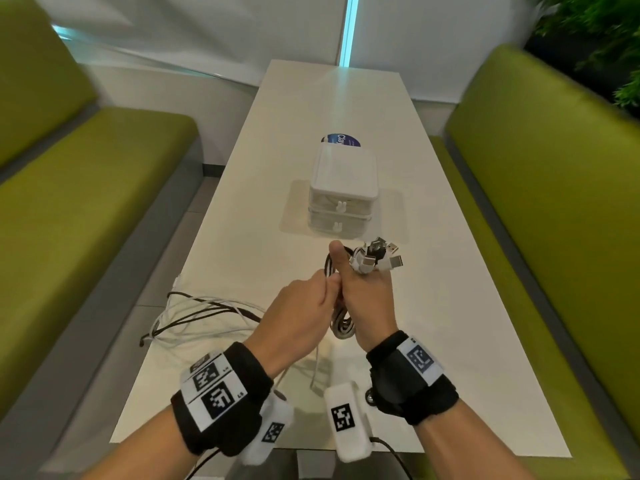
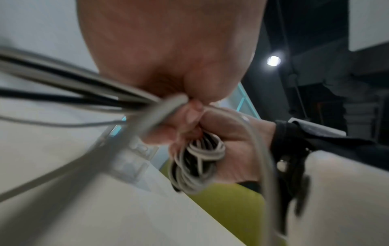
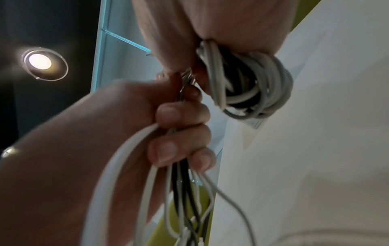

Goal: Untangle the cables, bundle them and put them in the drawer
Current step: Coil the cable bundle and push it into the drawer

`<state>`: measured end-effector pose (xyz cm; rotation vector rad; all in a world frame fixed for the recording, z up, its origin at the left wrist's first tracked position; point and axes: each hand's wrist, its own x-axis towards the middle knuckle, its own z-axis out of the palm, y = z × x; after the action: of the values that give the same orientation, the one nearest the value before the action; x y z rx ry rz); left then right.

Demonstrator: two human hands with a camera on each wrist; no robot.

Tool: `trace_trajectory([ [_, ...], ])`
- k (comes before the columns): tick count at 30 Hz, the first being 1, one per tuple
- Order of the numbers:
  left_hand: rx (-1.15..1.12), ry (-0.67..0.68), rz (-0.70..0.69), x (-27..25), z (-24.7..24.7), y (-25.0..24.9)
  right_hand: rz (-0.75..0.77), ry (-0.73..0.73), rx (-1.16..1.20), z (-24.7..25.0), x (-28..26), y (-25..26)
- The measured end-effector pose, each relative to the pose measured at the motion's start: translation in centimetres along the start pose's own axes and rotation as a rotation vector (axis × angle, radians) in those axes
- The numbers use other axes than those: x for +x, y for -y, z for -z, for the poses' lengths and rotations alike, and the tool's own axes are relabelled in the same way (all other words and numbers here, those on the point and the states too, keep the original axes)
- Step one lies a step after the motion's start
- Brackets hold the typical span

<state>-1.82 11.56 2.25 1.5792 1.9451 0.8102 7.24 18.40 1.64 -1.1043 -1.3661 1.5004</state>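
Gripping a coiled bundle of white and black cables point(image 1: 343, 325) in the right hand point(image 1: 369, 303), thumb up, plugs point(image 1: 379, 258) fanning out at 1 o'clock. Clenching loose strands point(image 1: 207, 313) in the left hand point(image 1: 298, 313), pressed against the right, slack trailing toward 9 o'clock over the table point(image 1: 450, 306) edge. Sitting at 12 o'clock, closed: 2-tier drawer unit point(image 1: 341, 192).

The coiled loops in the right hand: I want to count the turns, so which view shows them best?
The right wrist view: the coiled loops hang sharp and close below the right hand. The left wrist view shows them smaller and blurred; the head view shows only a bit under the fist.
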Motion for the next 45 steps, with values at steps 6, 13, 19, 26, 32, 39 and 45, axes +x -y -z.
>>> trace_trajectory([
  [6,0.469,0.179,-0.111,1.0,0.3,-0.6,0.026,0.069,-0.069,1.0,0.0,0.2],
  [13,0.729,0.284,-0.196,0.8,0.4,-0.4,-0.009,0.059,-0.074,1.2,0.1,-0.9],
  [19,0.816,0.311,-0.233,0.1,-0.4,0.1,0.024,-0.022,-0.11,1.1,0.1,-1.9],
  [26,0.458,0.19,-0.101,0.7,-0.5,0.6,-0.154,-0.079,0.2,0.9,1.3,-0.5],
  [32,-0.107,0.389,0.04,0.9,0.7,2.6,-0.199,0.046,0.361,0.5,0.6,-0.1],
  [39,0.2,0.51,-0.128,0.5,1.9,4.0,-0.188,0.089,0.435,0.5,0.4,0.1],
  [45,0.439,0.382,-0.046,2.3,4.6,7.8,-0.181,0.413,0.639,1.1,0.3,1.5],
])
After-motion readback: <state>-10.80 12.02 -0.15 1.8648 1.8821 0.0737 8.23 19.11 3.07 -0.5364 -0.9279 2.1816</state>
